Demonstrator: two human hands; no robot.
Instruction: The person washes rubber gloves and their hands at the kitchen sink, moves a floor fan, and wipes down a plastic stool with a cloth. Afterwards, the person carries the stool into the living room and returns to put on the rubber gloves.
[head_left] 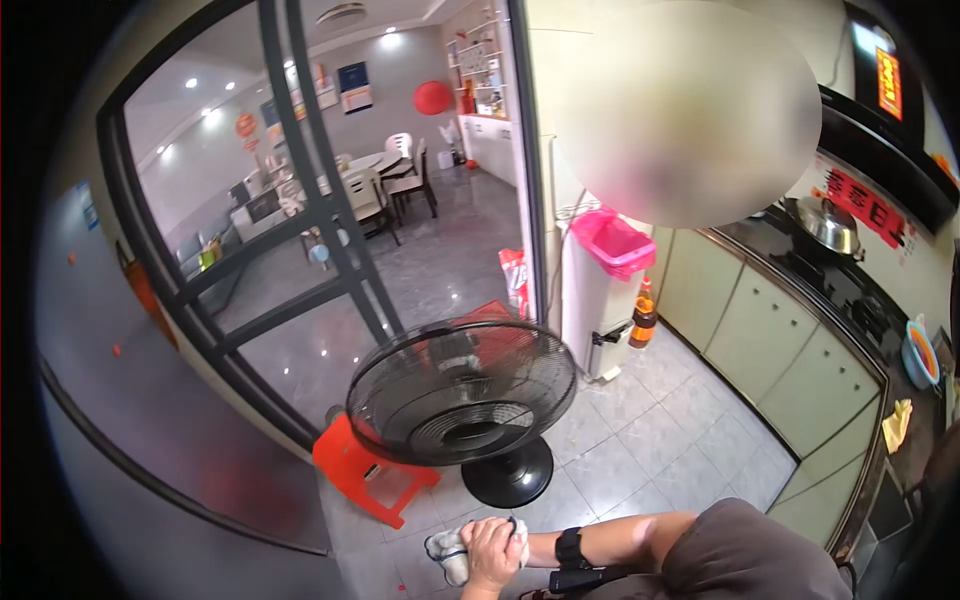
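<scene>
At the bottom centre, my left hand [489,556] is closed around a white cloth [450,562] with dark blue edging. My right forearm [615,541] comes in from the right, out of a grey-brown sleeve, with a black band [571,548] at the wrist. It reaches the same cloth, and the fingers of my right hand are hidden there by the cloth and my left hand. Just beyond my hands a black floor fan [500,470] stands on its round base. An orange-red plastic stool [365,470] is beside the fan on the left.
A pink-lined bin [590,310] and a brown bottle [643,320] stand by the doorway. Along the right runs a dark counter [775,245] with a steel pot [825,225], a blue basin [921,355] and a yellow cloth [897,427]. Sliding glass doors [310,190] are left.
</scene>
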